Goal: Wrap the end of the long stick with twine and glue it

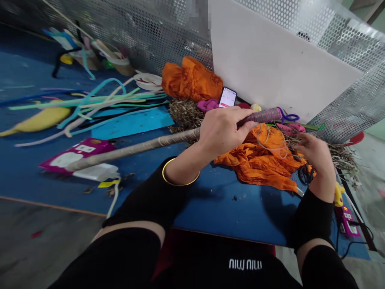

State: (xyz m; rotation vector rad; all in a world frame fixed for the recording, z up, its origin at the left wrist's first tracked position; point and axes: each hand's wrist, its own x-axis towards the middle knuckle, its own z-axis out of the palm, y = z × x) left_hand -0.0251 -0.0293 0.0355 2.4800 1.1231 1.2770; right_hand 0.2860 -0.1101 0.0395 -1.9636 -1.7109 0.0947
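Observation:
My left hand (221,130) is wrapped around a long stick (147,144) bound in pale tape or cloth. The stick slants from the lower left to the upper right. Its right end is covered in purplish-grey wound thread (266,115), with a blue loop (288,115) at the tip. My right hand (317,154) hovers over dry twigs and cloth at the right, fingers bent together and slightly blurred; what they pinch is too small to make out. A thin loose thread (270,148) curls over the crumpled orange cloth (258,168) between my hands.
Pipe cleaners (105,96), a yellow banana-shaped thing (45,118) and a blue sheet (132,122) lie left. A purple-white power strip (81,154) sits under the stick. A phone (227,97) leans near bundled orange cloth (191,78). Behind stand a white board (270,60) and perforated metal panel (144,36).

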